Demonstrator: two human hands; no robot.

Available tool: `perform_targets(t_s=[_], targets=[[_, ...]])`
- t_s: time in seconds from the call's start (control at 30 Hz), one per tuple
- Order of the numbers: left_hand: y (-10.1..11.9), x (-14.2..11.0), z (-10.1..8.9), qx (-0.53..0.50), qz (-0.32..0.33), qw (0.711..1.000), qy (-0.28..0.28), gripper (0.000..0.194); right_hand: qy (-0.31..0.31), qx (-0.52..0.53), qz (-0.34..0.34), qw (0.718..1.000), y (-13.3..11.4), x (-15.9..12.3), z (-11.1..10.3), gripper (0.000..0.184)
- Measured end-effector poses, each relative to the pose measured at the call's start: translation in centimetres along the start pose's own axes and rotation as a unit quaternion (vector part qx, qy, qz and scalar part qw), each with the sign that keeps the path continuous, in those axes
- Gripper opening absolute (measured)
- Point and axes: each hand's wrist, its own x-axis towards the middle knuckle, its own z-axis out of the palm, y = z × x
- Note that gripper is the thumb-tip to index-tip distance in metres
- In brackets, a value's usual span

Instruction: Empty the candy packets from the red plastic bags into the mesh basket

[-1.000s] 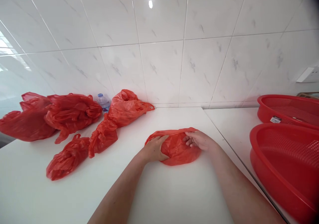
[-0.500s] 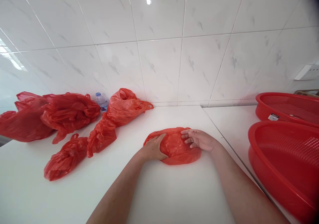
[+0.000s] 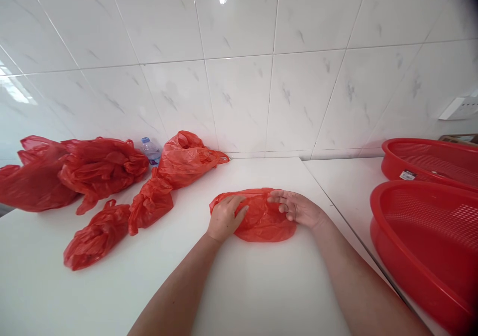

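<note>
A thin red plastic bag (image 3: 261, 221) lies flattened on the white table between my two hands. My left hand (image 3: 225, 217) rests on the bag's left end, palm down, with the thumb apart from the fingers. At the right end is my right hand (image 3: 295, 207), turned with its palm toward the bag. Its fingers are loosely bent and apart, and the fingertips reach over the bag's upper right edge. Neither hand's fingers are closed round the plastic.
Several bunched red plastic bags (image 3: 104, 164) lie at the left, with a small clear bottle (image 3: 150, 151) behind them. Two red plastic baskets (image 3: 388, 216) stand at the right, past a seam in the white tabletop (image 3: 246, 286). A tiled wall (image 3: 239, 102) rises behind.
My left hand has turned more palm down, its fingers shifting upward over the bag. The bag's outline has moved slightly left and up. My right hand has hardly moved.
</note>
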Motion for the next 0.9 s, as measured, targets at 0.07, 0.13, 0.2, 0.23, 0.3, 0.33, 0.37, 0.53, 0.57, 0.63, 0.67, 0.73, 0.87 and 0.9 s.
perform_targets(t_s=[0.07, 0.13, 0.2, 0.23, 0.3, 0.33, 0.37, 0.53, 0.57, 0.63, 0.67, 0.73, 0.87, 0.9], targets=[[-0.1, 0.0, 0.2, 0.004, 0.037, 0.999, 0.024, 0.02, 0.013, 0.012, 0.006, 1.0, 0.1, 0.2, 0.2, 0.037], [-0.2, -0.1, 0.3, -0.003, 0.069, 0.997, 0.029, 0.019, 0.026, 0.03, 0.001, 0.999, 0.2, 0.3, 0.1, 0.036], [0.1, -0.2, 0.2, -0.015, 0.095, 0.995, 0.019, 0.02, 0.03, 0.052, -0.018, 0.998, 0.3, 0.3, -0.2, 0.035], [0.4, -0.3, 0.1, -0.02, 0.107, 0.994, 0.009, 0.022, 0.031, 0.066, -0.033, 0.997, 0.3, 0.3, -0.4, 0.034], [1.2, -0.6, 0.1, -0.023, 0.127, 0.991, -0.02, 0.027, 0.032, 0.102, -0.065, 0.992, 0.4, 0.3, -0.9, 0.031], [1.6, -0.8, 0.2, -0.021, 0.134, 0.99, -0.039, 0.029, 0.034, 0.122, -0.08, 0.989, 0.4, 0.3, -1.2, 0.03], [2.1, -1.1, 0.3, -0.017, 0.139, 0.988, -0.06, 0.03, 0.035, 0.142, -0.093, 0.985, 0.4, 0.3, -1.4, 0.028], [3.7, -2.1, 0.8, -0.002, 0.159, 0.976, -0.146, 0.024, 0.022, 0.207, -0.117, 0.971, 0.6, 0.8, -1.8, 0.022], [3.8, -2.2, 0.8, -0.001, 0.16, 0.976, -0.146, 0.026, 0.024, 0.21, -0.115, 0.971, 0.5, 0.8, -1.7, 0.02], [3.7, -2.4, 0.7, 0.001, 0.16, 0.978, -0.136, 0.033, 0.038, 0.208, -0.12, 0.97, 0.4, 0.8, -1.4, 0.021], [3.6, -2.4, 0.8, 0.006, 0.161, 0.978, -0.134, 0.036, 0.048, 0.208, -0.125, 0.969, 0.2, 0.8, -1.4, 0.022], [3.2, -2.6, 0.9, 0.019, 0.165, 0.978, -0.124, 0.039, 0.069, 0.21, -0.143, 0.965, -0.1, 0.6, -1.4, 0.024], [3.1, -3.2, 1.3, 0.057, 0.162, 0.98, -0.099, 0.044, 0.114, 0.227, -0.193, 0.948, -0.8, 0.0, -2.0, 0.024], [3.1, -3.5, 1.3, 0.067, 0.154, 0.981, -0.097, 0.045, 0.125, 0.232, -0.205, 0.943, -0.9, -0.2, -2.2, 0.024]])
